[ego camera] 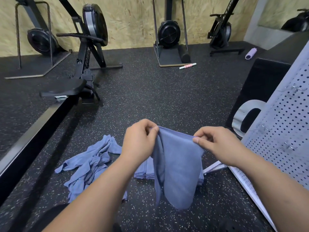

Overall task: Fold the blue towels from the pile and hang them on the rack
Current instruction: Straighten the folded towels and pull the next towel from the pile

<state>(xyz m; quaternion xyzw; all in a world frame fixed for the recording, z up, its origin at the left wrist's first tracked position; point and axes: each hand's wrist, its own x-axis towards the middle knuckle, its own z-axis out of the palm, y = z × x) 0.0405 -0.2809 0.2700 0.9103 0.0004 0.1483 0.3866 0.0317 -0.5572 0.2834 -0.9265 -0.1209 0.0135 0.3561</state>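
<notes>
A blue towel [177,166] hangs in the air in front of me, held by its top edge. My left hand [139,139] pinches the left top corner and my right hand [215,144] pinches the right top corner. On the floor to the left lies a crumpled pile of blue towels [87,164]. A low stack of folded blue towels [143,171] lies behind the held one, mostly hidden by it. The white perforated rack [282,131] with metal hooks stands at the right.
A rowing machine [83,67] and its long rail [33,131] run along the left. More rowers stand against the far wall. A black box [260,91] sits beside the rack. A pink-and-white roller stick [187,66] and a purple bottle [250,53] lie on the speckled floor.
</notes>
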